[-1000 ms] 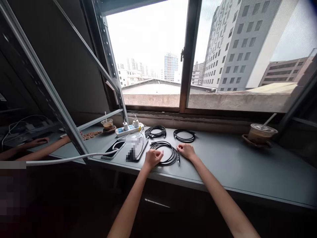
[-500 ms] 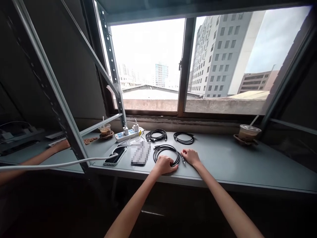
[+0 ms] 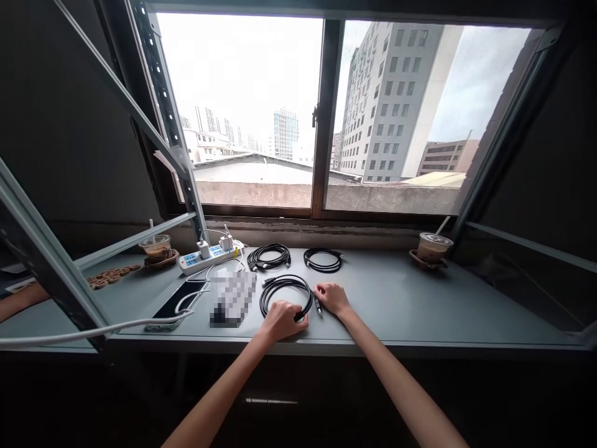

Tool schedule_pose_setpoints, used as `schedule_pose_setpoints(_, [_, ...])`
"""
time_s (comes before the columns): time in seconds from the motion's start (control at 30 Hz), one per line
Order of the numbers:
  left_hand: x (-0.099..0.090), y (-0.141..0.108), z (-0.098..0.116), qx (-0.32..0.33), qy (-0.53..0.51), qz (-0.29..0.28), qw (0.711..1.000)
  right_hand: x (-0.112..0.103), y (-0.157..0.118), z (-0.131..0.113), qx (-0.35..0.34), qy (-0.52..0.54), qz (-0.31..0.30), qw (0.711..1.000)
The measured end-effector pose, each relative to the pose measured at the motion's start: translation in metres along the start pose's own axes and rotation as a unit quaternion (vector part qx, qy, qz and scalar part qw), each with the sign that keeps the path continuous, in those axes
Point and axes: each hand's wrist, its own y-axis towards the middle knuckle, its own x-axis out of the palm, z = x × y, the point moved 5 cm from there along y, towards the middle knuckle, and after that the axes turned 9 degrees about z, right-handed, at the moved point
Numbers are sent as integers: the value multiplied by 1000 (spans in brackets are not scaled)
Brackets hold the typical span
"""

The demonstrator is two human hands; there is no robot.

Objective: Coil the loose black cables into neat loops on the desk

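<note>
A black cable (image 3: pixel 263 298) lies coiled near the front edge of the grey desk. My left hand (image 3: pixel 282 317) is on the coil's near side, fingers curled over the strands and thumb pointing right. My right hand (image 3: pixel 333 297) rests curled at the coil's right side, its fingertips against or very near the cable; whether anything is pinched there is hidden. A connector end (image 3: pixel 318 306) sticks out just beside that hand. Farther back lie two more coiled black cables, one on the left (image 3: pixel 253 256) and one on the right (image 3: pixel 321 269).
Left of the coil are a pixelated item (image 3: pixel 233 298), a phone (image 3: pixel 168 306) and a white power strip (image 3: pixel 209 259) with chargers. Drink cups stand at left (image 3: pixel 157 250) and right (image 3: pixel 431 250). A metal shelf post (image 3: pixel 46 249) divides off another person's arm (image 3: pixel 22 301).
My view has turned to the right, so everything appears farther left. Both hands keep nearly the same places at the coiled cable.
</note>
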Motion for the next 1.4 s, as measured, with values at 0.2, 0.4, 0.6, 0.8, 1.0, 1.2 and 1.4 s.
schedule_pose_setpoints(0.2, [-1,2,4,33,7,27,999,-2,0,-2,-2,36,4,999])
schedule_pose_setpoints(0.4, [-7,7,5,48,-16,121,991,-7,3,-3,2,66,-1,998])
schedule_pose_setpoints(0.6, [-13,10,2,54,-57,177,981,-6,8,-1,9,84,-17,996])
schedule_pose_setpoints(0.8, [-16,10,-1,19,-64,197,978,-2,9,8,26,100,-29,994])
schedule_pose_setpoints(1.0, [-24,4,-12,-69,-62,253,963,1,6,17,44,127,-20,991])
schedule_pose_setpoints(1.2, [-30,1,-10,-71,-43,285,955,1,5,27,69,153,26,986])
schedule_pose_setpoints(1.4, [-30,2,4,-14,-55,262,963,0,4,34,77,161,66,982])
